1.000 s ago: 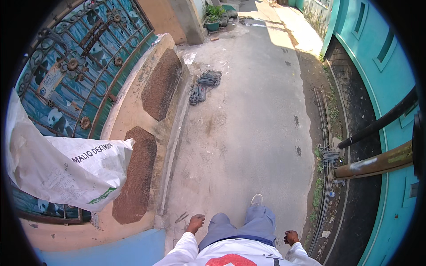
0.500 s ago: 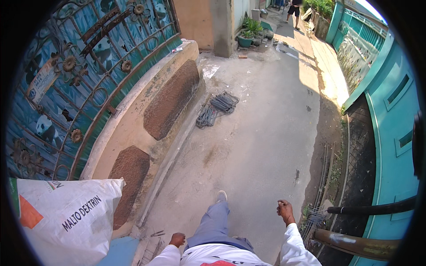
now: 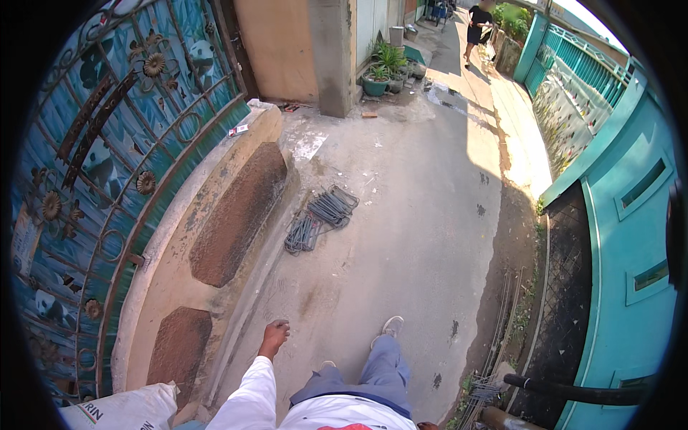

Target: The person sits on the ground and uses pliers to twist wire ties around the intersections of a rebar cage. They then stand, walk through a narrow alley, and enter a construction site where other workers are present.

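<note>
My left hand (image 3: 274, 338) swings forward over the pavement, its fingers loosely curled and a little apart, with nothing in it. Only a sliver of my right hand (image 3: 427, 426) shows at the lower edge, beside my hip; its fingers are hidden. Ahead of my left hand, bundles of bent grey metal stirrups (image 3: 332, 208) lie on the ground close to the low wall (image 3: 236, 215). A white woven sack (image 3: 125, 410) stands at the lower left, apart from my left hand.
A curved metal gate (image 3: 129, 158) tops the left wall. Thin rods (image 3: 505, 315) and a dark pipe (image 3: 573, 390) lie along the right side, before a turquoise wall (image 3: 631, 215). Potted plants (image 3: 383, 72) stand farther up the lane, where a person (image 3: 477, 32) walks.
I have stepped forward; the stirrups and sack have come nearer the lower edge. My left hand has swung forward, my right hand back nearly out of view. The far person has come closer.
</note>
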`<state>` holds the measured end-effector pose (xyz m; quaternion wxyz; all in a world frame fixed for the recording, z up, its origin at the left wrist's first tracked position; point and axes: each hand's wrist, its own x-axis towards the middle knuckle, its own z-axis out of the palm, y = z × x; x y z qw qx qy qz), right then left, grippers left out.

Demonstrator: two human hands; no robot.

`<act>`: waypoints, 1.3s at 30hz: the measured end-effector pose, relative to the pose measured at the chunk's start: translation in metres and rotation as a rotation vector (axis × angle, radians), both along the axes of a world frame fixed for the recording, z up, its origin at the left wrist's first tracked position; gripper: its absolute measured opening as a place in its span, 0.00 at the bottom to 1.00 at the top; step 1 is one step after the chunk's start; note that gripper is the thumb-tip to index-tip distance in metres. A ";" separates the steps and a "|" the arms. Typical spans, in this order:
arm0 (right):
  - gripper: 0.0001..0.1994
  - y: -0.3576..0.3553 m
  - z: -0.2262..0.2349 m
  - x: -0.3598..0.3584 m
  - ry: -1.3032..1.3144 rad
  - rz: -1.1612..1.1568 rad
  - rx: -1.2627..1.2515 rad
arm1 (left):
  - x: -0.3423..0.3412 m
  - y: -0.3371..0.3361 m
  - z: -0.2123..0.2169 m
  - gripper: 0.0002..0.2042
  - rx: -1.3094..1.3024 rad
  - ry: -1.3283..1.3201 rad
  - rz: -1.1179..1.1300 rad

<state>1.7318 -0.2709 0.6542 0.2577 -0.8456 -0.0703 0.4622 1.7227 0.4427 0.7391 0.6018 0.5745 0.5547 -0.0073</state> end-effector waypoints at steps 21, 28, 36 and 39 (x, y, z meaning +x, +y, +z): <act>0.14 0.362 0.095 0.771 -0.026 -0.485 0.279 | 0.255 0.021 -0.078 0.15 -0.183 0.188 0.007; 0.16 0.367 0.051 0.736 0.383 -0.389 -0.134 | 0.447 0.154 -0.053 0.13 -0.003 0.149 0.064; 0.15 0.442 0.093 0.850 0.235 -0.326 -0.023 | 0.630 0.264 -0.030 0.14 0.010 0.002 0.172; 0.15 0.469 0.086 0.929 0.298 -0.392 -0.070 | 0.671 0.268 -0.028 0.14 -0.023 0.000 0.226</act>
